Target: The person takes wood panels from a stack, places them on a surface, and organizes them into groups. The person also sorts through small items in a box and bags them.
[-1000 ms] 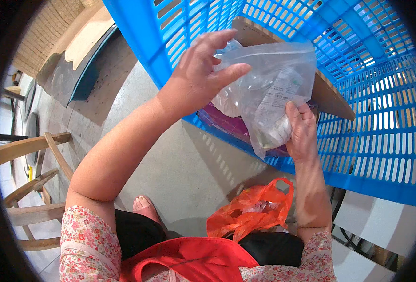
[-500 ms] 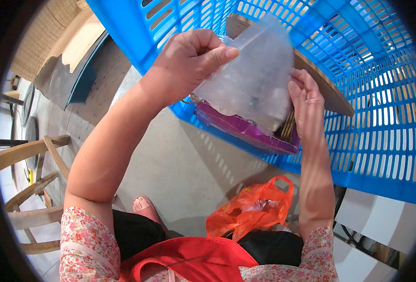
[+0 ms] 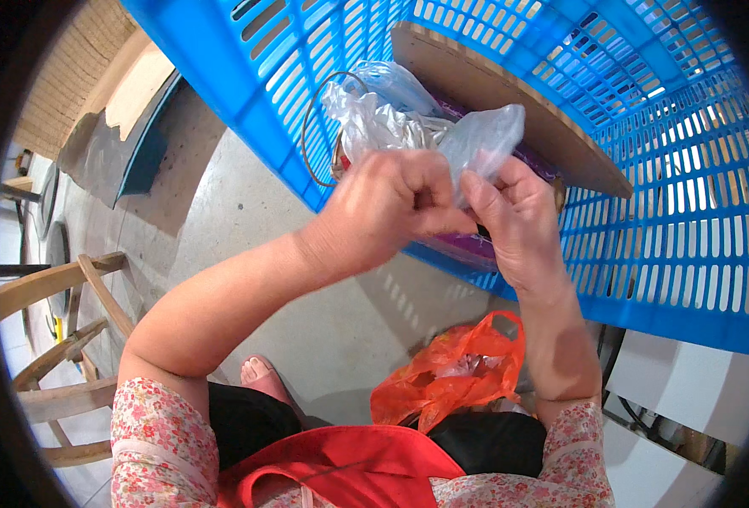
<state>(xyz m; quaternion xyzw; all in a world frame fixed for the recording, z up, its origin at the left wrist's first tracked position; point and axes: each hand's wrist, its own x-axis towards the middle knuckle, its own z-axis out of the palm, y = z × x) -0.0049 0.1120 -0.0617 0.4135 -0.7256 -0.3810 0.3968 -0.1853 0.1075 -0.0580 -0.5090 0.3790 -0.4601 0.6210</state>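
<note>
A clear plastic bag (image 3: 486, 140) is bunched up between my two hands, over the open blue plastic crate. My right hand (image 3: 518, 216) pinches it with thumb and fingers, and its loose end sticks up above them. Close beside it my left hand (image 3: 391, 199), a little blurred, is curled closed against the bag's edge; its fingertips are partly hidden. Behind my left hand, crumpled clear plastic bags (image 3: 383, 110) lie in the crate. A purple box (image 3: 463, 248) shows below my hands, largely covered by them.
The blue crate's slatted wall (image 3: 679, 220) rises at the right, a brown board (image 3: 510, 102) leaning inside. An orange plastic bag (image 3: 450, 377) rests on the floor before me. Left are a wooden chair frame (image 3: 61, 279) and a cardboard piece (image 3: 78, 68). A thin wire loop (image 3: 305, 144) pokes from the crate.
My hands have come together and moved lower. The clear bag, spread out wide before, is now gathered between them, uncovering the crumpled bags and more of the board behind.
</note>
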